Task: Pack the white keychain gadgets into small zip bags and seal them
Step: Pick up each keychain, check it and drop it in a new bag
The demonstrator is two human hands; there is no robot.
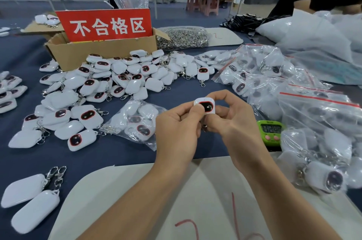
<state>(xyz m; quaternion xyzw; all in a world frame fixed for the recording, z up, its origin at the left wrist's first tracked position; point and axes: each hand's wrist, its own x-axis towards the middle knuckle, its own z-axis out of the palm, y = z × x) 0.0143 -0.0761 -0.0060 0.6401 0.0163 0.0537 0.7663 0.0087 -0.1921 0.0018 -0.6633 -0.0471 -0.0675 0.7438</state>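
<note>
**One gadget held up in both hands**

One white keychain gadget (204,105) is off the table, with its dark, red-rimmed face toward the camera, gripped from both sides.

- Left hand (176,124): fingers curled, thumb pressed on the gadget's left edge.
- Right hand (238,122): forefinger arched over the top, thumb below, pinching the right side.
- Clasp: mostly hidden between the palms.

Behind the hands, a heap of loose gadgets (109,81) lies on the blue tablecloth (88,153). The heap sits in front of a cardboard box (98,53) that carries a red sign (105,25).

Just left of the hands lies a zip bag (137,124) holding several gadgets. Filled zip bags (293,98) are piled at right, and a green timer (271,132) sits just beside them.
</note>
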